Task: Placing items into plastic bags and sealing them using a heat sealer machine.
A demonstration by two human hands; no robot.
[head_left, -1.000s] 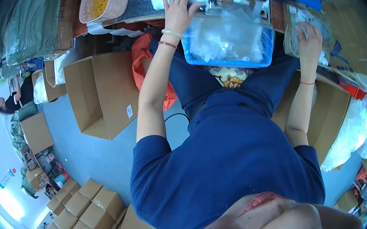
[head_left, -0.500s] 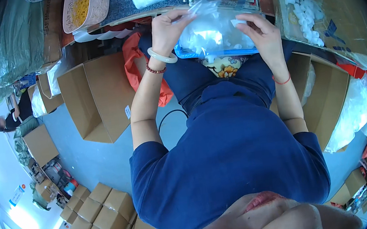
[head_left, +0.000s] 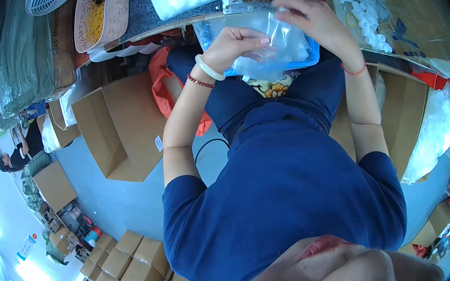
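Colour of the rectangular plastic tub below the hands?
Blue: the rectangular plastic tub, partly behind the clear plastic bag, shows best in the head view.

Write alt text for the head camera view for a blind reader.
A person holds a clear plastic bag in the left hand over a blue plastic tray, the right hand by the bag's upper edge. A pale perforated basket of thin yellow bands stands left; small white pieces lie right.

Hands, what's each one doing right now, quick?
Left hand: closed, pinching a clear plastic bag.
Right hand: by the bag's upper edge; its grip can't be told.
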